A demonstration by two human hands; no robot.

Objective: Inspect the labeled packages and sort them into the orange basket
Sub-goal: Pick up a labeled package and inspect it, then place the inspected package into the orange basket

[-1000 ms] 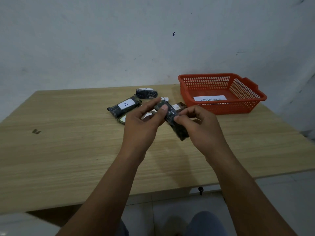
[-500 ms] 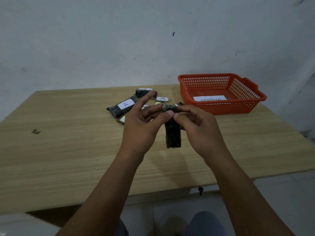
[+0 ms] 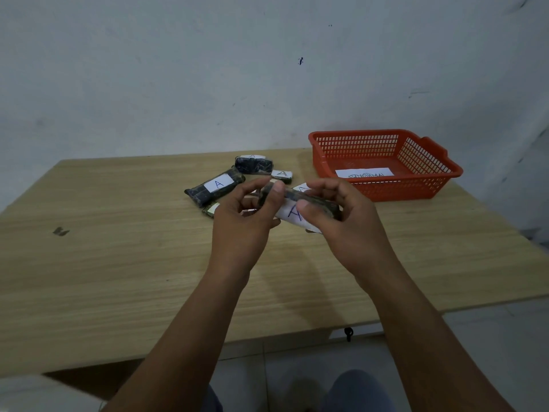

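1. A light wooden table (image 3: 124, 263) with a visible grain carries everything; its back edge runs along the wall.
2. An orange basket (image 3: 383, 187) of plastic lattice stands at the back right of the table.
3. A long dark package (image 3: 214, 185) with a white label marked "A" lies near the middle back, angled.
4. A shorter dark package (image 3: 254, 164) lies just behind it, nearer the wall.
5. A small labelled package (image 3: 282, 175) marked "A" lies beside that, towards the basket.
6. Another package (image 3: 210, 209) shows partly at the front of the cluster.
7. A small dark mark (image 3: 61, 231) sits on the left of the tabletop.
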